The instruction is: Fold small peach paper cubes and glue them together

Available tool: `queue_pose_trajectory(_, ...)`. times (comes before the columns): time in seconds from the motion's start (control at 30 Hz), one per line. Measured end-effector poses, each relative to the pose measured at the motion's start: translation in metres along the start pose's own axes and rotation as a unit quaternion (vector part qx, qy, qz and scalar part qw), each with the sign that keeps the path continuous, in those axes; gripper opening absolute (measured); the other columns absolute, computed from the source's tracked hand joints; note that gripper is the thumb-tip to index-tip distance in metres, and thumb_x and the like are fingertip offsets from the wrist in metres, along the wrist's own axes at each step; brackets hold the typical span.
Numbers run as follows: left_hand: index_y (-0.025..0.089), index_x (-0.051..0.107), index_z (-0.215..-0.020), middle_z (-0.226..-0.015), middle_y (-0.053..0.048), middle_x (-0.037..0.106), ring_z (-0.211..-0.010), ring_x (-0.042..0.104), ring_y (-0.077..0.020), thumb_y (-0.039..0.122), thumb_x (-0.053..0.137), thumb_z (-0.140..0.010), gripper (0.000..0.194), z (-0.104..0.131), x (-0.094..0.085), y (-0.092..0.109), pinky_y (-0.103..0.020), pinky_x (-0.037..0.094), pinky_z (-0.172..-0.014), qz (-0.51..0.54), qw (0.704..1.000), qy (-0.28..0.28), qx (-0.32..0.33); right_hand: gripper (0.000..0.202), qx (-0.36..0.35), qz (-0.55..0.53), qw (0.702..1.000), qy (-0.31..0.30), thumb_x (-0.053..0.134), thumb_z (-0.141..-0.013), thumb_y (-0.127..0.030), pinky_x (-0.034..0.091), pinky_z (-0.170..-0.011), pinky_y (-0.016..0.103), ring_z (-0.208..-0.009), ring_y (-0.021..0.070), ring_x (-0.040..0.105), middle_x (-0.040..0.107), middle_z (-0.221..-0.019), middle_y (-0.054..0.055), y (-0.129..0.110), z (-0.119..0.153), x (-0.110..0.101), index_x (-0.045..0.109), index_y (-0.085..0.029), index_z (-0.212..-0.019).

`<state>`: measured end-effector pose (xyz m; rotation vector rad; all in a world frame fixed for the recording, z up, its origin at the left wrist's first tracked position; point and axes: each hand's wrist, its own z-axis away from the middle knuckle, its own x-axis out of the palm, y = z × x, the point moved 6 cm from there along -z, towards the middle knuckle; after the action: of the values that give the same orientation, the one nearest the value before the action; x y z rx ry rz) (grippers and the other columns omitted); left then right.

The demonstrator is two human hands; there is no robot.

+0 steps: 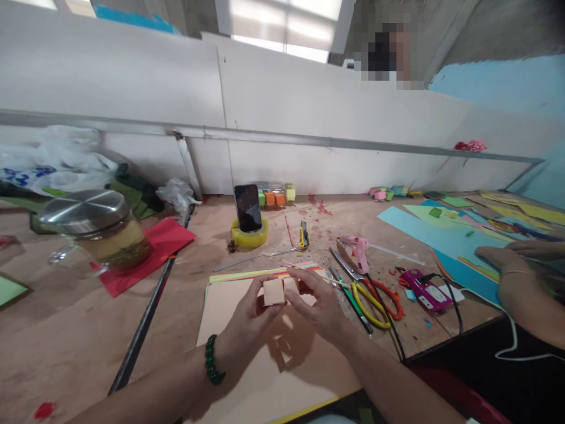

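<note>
A small peach paper cube (pixel 274 292) is held up between my two hands, over a stack of coloured paper (pixel 229 324) with a peach sheet on top. My left hand (pixel 251 306), with a green bead bracelet at the wrist, has its fingers closed round the cube's left side. At the cube's right side, my right hand (pixel 324 303) pinches a folded flap (pixel 290 286) with thumb and fingers. A thin pale stick (pixel 296 267) runs past the right hand's fingers; I cannot tell whether they grip it.
Right of the paper lie scissors (pixel 371 300), a pink glue gun (pixel 359 253) and a purple device (pixel 424 290) with a cord. A phone (pixel 248 207) leans in a tape roll (pixel 249 237). A glass teapot (pixel 106 235) stands left. Another person's hands (pixel 525 277) work at right.
</note>
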<state>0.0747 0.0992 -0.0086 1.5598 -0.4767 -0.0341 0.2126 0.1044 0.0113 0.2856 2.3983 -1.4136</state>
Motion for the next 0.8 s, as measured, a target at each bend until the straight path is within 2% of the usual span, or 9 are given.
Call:
queue_pose_trajectory(0.27, 0.021, 0.053, -0.106, -0.106, -0.007, 0.066, -0.095, 0.061, -0.0226, 0.040, 0.073, -0.075, 0.042, 0.0012, -0.0014, 0.0020, -0.031, 0.049, -0.080, -0.033, 0.999, 0.016, 0.008, 0.036, -0.034, 0.022, 0.999, -0.009, 0.059, -0.086, -0.022, 0.056, -0.073, 0.028, -0.087, 0.0155, 0.062, 0.063, -0.106, 0.007, -0.0044, 0.0007, 0.0008, 0.060, -0.022, -0.122)
queue_pose_trajectory(0.37, 0.021, 0.051, -0.111, -0.107, -0.007, 0.065, -0.096, 0.061, -0.0226, 0.041, 0.070, -0.077, 0.044, 0.0019, -0.0017, 0.0013, -0.032, 0.049, -0.080, -0.045, 0.999, 0.010, 0.014, 0.033, -0.040, 0.024, 0.999, -0.013, 0.059, -0.085, -0.022, 0.055, -0.074, 0.028, -0.092, 0.0163, 0.062, 0.063, -0.108, 0.007, -0.0058, 0.0001, 0.0010, 0.062, -0.022, -0.118)
queue_pose_trajectory(0.5, 0.021, 0.048, -0.116, -0.109, -0.008, 0.063, -0.096, 0.061, -0.0220, 0.039, 0.067, -0.081, 0.044, 0.0035, -0.0033, -0.0030, -0.032, 0.050, -0.078, -0.062, 0.998, 0.002, 0.032, 0.030, -0.021, -0.001, 1.000, -0.016, 0.060, -0.086, -0.025, 0.056, -0.072, 0.026, -0.091, 0.0155, 0.063, 0.063, -0.110, 0.007, -0.0045, -0.0007, 0.0005, 0.063, -0.023, -0.116)
queue_pose_trajectory(0.63, 0.021, 0.049, -0.116, -0.111, -0.009, 0.062, -0.101, 0.060, -0.0232, 0.040, 0.067, -0.080, 0.044, 0.0040, -0.0045, -0.0060, -0.032, 0.050, -0.080, -0.062, 0.997, 0.009, 0.041, 0.028, 0.021, -0.036, 0.999, -0.025, 0.058, -0.089, -0.031, 0.057, -0.060, 0.022, -0.078, 0.0123, 0.064, 0.062, -0.113, 0.007, 0.0002, 0.0001, 0.0012, 0.064, -0.024, -0.115)
queue_pose_trajectory(0.8, 0.020, 0.049, -0.113, -0.103, -0.007, 0.064, -0.098, 0.061, -0.0229, 0.043, 0.068, -0.079, 0.045, 0.0030, -0.0023, -0.0054, -0.033, 0.051, -0.079, -0.051, 0.998, 0.008, 0.031, 0.030, 0.035, -0.023, 0.999, -0.022, 0.058, -0.088, -0.031, 0.058, -0.058, 0.022, -0.078, 0.0123, 0.065, 0.061, -0.113, 0.007, 0.0027, 0.0014, 0.0024, 0.064, -0.024, -0.117)
